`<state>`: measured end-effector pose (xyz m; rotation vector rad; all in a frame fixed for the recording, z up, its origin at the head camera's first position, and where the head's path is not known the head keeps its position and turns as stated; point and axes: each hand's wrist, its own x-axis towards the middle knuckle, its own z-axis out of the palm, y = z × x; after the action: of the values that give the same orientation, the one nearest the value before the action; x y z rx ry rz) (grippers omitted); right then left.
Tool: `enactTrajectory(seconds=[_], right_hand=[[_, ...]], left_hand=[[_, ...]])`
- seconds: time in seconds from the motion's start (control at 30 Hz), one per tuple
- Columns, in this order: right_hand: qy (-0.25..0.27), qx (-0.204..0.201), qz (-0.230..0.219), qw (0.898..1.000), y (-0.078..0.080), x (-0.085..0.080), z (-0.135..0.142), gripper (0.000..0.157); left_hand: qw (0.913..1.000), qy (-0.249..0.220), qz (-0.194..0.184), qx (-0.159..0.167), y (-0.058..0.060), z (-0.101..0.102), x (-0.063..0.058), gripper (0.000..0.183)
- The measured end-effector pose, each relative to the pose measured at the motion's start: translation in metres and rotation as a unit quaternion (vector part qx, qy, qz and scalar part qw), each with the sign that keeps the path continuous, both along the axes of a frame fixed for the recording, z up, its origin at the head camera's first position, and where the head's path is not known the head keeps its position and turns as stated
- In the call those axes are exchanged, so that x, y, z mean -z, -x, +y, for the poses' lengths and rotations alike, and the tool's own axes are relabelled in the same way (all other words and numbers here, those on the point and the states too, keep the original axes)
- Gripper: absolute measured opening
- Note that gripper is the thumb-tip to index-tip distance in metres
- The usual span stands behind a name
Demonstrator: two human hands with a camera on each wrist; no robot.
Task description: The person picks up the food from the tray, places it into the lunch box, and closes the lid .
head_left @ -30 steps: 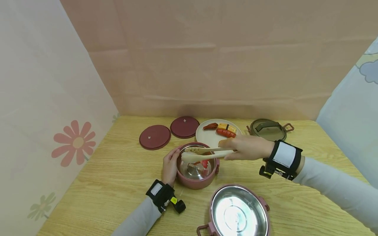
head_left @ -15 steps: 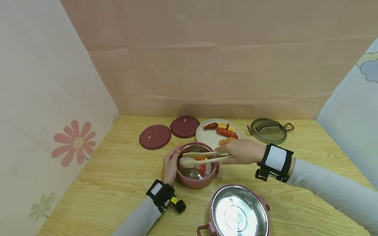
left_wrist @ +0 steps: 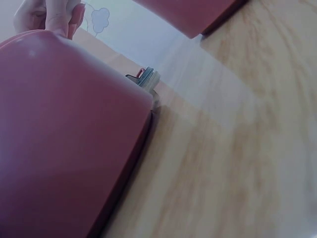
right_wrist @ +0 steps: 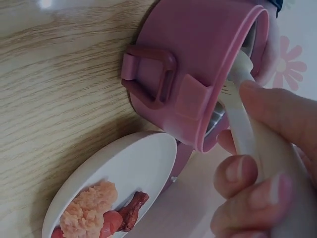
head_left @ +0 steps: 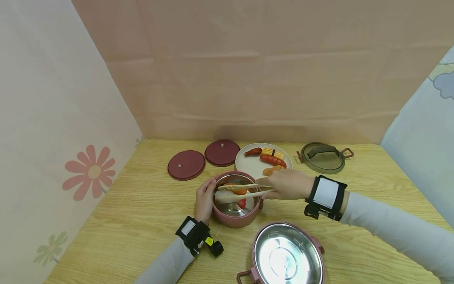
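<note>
My left hand cups the left side of a small pink pot, fingertips right at its rim. With my right hand I grip pale beige tongs, which reach over the right rim into the pot's steel interior. One tong end is slotted, the other spoon-like. Inside the pot, beside the tong ends, lie an orange-red food piece and a smaller red one. The right wrist view shows thumb and fingers curled around the tongs. In the left wrist view the pot wall fills the left side.
A white plate with a toy drumstick, corn, sausage and fried piece stands behind the pot. Two maroon lids lie to its left, a green lidded pan at the back right. A wider pink pot sits in front.
My right hand has moved slightly left and down, lowering the tong ends into the pot. The fried piece on the plate has come into sight. My left hand stays put.
</note>
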<state>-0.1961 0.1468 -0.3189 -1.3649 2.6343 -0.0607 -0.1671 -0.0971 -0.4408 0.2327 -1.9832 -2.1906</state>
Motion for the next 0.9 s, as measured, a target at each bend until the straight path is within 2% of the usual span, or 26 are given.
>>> enactTrajectory(seconds=[0.4,0.7,0.9], right_hand=[[-0.012,0.008,0.032,0.999,-0.0039,0.0026,-0.0001,0.042],[-0.014,0.013,-0.004,1.0,-0.0015,0.0037,0.0,0.046],[-0.012,0.016,-0.011,1.0,-0.0008,0.0051,0.0008,0.049]], left_hand=[[1.0,-0.006,-0.007,-0.001,0.0011,0.0012,0.0007,0.041],[1.0,0.001,-0.008,-0.003,0.0001,0.0004,0.0009,0.041],[0.9999,0.016,-0.001,0.001,0.0005,0.0007,0.0013,0.041]])
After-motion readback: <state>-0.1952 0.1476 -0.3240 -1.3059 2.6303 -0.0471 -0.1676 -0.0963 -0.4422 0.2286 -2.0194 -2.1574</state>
